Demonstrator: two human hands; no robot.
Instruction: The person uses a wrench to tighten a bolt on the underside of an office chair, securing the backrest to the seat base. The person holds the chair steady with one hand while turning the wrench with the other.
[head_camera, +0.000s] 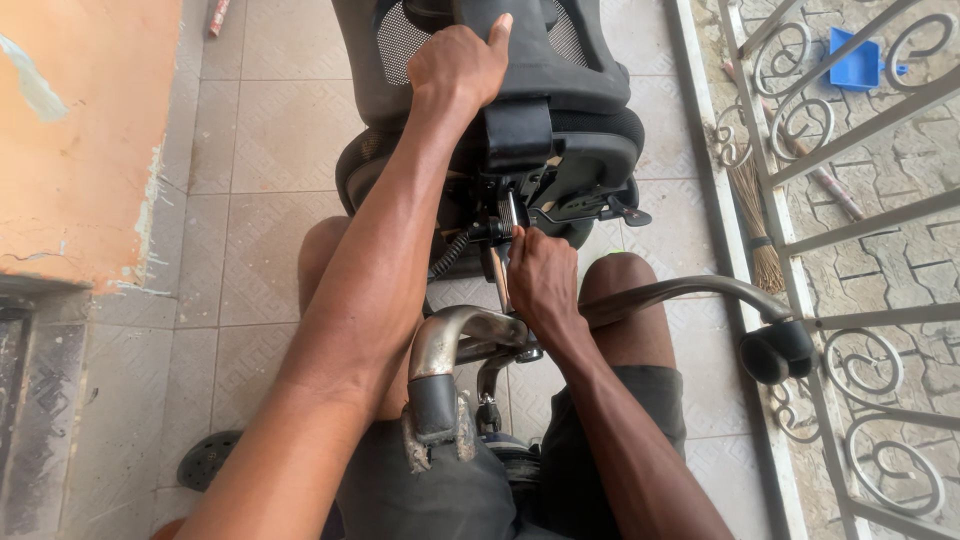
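Far left: orange wall (85, 120), paint flaked along lower edge, pale blue-grey patch near top. Below it, dark patterned step edge (30, 400). Pale square floor tiles (270, 140) across centre; black perforated disc (205, 458) lying on tile near bottom left.

Centre: black office chair (560, 120) tipped over, mesh back up-frame, underside mechanism facing cam. Left hand (458, 62) clamped on top edge of chair back, fingers wrapped over, thumb pointing up. Just below: black bracket and lever assy under seat. Right hand (540, 280) closed together, fingertips pinched on metal part at the gas-lift column (497, 270), just under mechanism; exact item in pinch too small to tell. Chrome star-base arm (440, 345) w/ worn black end cap lying over lap, between bare knees. Second chrome arm (690, 292) running right to black caster (778, 350).

Right: white scrolled metal railing (800, 140); straw broom (752, 215) leaning behind it. Beyond rail, paved ground, blue plastic dustpan (856, 62) top right. No labels or packages legible.
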